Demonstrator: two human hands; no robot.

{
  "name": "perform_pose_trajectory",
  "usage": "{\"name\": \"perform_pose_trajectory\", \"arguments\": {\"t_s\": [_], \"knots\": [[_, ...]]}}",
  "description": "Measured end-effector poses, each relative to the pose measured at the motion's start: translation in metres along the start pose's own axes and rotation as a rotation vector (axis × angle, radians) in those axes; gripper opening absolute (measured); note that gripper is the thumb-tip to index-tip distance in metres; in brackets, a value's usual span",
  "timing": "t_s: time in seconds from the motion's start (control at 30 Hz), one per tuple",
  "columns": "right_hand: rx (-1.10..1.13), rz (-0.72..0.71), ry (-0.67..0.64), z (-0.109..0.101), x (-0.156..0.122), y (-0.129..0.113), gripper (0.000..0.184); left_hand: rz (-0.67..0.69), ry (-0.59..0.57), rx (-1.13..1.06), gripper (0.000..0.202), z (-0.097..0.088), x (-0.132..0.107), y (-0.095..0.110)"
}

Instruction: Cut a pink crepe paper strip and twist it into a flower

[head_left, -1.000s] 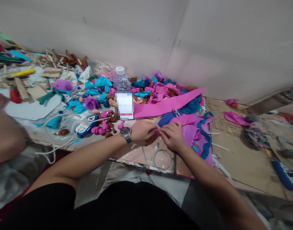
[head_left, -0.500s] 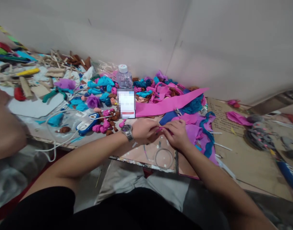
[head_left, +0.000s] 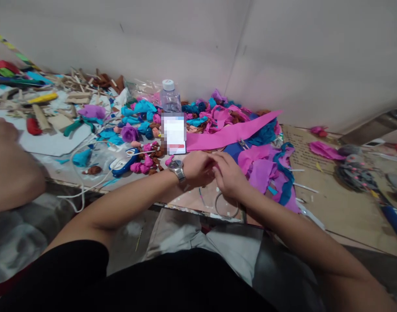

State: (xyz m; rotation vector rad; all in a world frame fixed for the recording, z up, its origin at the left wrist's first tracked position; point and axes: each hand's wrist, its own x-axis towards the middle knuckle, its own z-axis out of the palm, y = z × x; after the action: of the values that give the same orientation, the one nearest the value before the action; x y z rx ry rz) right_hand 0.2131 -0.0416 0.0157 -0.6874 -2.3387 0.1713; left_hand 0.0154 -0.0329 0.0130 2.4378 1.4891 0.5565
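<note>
My left hand [head_left: 196, 168], with a metal watch [head_left: 178, 169] on its wrist, and my right hand [head_left: 229, 174] meet fingertip to fingertip over the near edge of the low board. Both are closed in a pinch. A small pink paper piece showed between them earlier; now the fingers hide it. A clear ring [head_left: 226, 207] lies just below my right hand. Purple and pink crepe paper sheets [head_left: 260, 167] lie right of my hands. A long pink paper strip [head_left: 232, 133] runs behind them.
A plastic bottle [head_left: 170, 99] stands at the back beside a blurred card [head_left: 174, 132]. Crumpled pink, blue and brown paper flowers [head_left: 143, 162], a blue-white glue gun [head_left: 123, 164] with its cord, and wood sticks [head_left: 71, 82] cover the left. Another person's arm [head_left: 10, 173] is at the far left.
My hands have drawn slightly nearer to me and closer together, and the pink piece between the fingers is no longer visible. The view shifted a little to the left.
</note>
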Motion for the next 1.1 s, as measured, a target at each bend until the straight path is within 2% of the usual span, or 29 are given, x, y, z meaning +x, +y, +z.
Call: {"name": "perform_pose_trajectory", "arguments": {"t_s": [0.13, 0.23, 0.33, 0.53, 1.1], "knots": [[0.019, 0.026, 0.035, 0.013, -0.006, 0.021, 0.047, 0.014, 0.001, 0.047, 0.033, -0.001, 0.002, -0.003], [0.034, -0.007, -0.029, 0.012, -0.009, 0.040, 0.042, 0.033, -0.007, 0.069, 0.031, -0.002, 0.002, -0.003], [0.027, 0.055, -0.089, 0.008, -0.010, 0.051, 0.034, 0.060, -0.016, 0.052, 0.027, -0.001, 0.002, -0.003], [0.003, 0.108, -0.102, 0.003, -0.010, 0.055, 0.022, 0.071, -0.018, -0.007, 0.034, 0.002, 0.002, -0.006], [-0.012, 0.111, -0.094, 0.006, -0.011, 0.059, 0.017, 0.071, 0.012, 0.000, 0.035, 0.002, 0.002, -0.007]]}}
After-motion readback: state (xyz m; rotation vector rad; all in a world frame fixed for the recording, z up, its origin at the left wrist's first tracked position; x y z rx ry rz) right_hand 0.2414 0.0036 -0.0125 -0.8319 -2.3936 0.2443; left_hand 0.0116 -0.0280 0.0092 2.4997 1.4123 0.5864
